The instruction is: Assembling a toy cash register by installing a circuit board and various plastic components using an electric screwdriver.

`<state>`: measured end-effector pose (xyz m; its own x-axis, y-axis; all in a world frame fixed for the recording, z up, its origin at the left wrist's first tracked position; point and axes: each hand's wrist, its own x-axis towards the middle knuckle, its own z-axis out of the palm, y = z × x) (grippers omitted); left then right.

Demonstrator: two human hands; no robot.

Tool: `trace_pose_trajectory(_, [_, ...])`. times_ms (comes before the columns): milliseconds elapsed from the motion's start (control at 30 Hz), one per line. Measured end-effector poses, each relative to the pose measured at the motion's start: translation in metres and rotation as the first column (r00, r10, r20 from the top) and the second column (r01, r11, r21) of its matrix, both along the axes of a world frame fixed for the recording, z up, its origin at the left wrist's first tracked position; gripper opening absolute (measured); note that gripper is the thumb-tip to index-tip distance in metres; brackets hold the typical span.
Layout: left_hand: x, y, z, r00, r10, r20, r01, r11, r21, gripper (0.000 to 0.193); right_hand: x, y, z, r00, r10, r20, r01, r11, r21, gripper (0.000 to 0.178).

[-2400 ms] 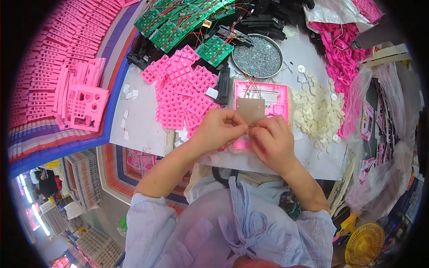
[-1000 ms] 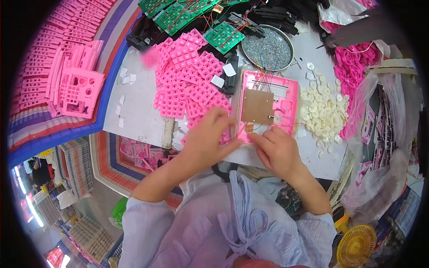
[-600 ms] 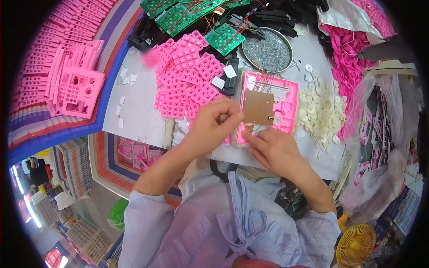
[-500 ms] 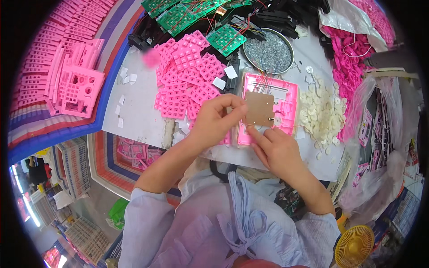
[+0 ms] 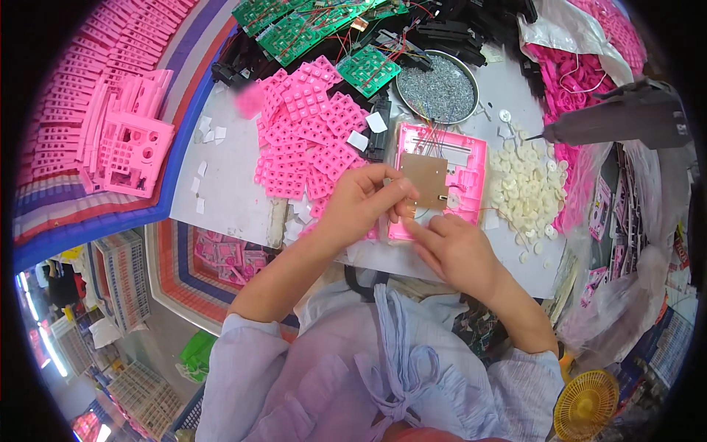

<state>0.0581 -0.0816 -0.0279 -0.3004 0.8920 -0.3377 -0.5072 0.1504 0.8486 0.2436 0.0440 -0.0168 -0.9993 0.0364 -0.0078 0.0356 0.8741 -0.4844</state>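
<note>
2 hands [image 5: 412,221] – 1 pink casing [image 5: 460,166], 1 brown board [image 5: 425,181].

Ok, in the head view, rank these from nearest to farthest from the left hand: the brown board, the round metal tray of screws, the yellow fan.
1. Brown board: at the fingertips of the left hand, on the pink housing.
2. Round metal tray of screws: beyond the housing, toward the back of the table.
3. Yellow fan: far lower right, off the table.
</note>
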Motion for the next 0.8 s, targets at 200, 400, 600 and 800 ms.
trace_pose_trajectory(200, [0.002,-0.004,-0.009,0.999,-0.051,-0.019,0.053,0.992,0.112,0.033,0.004,-0.016,-0.008,0.998,-0.045,-0.032,0.05,0.983,0.176,0.041])
trace_pose_trajectory(400, [0.005,-0.008,-0.005,0.96,-0.137,-0.244,0.179,0.97,0.162,0.046,0.008,0.005,0.008,0.987,-0.135,-0.085,0.135,0.991,-0.01,0.042])
trace_pose_trajectory(600, [0.008,0.001,0.004,0.844,-0.204,-0.496,0.307,0.942,0.135,0.042,-0.002,0.025,0.031,0.875,-0.427,-0.227,0.286,0.835,-0.47,0.028])
trace_pose_trajectory(800, [0.02,0.012,0.018,0.637,-0.045,-0.769,0.203,0.973,0.111,0.014,0.011,0.04,0.035,0.904,-0.412,0.112,0.42,0.807,-0.416,0.016])
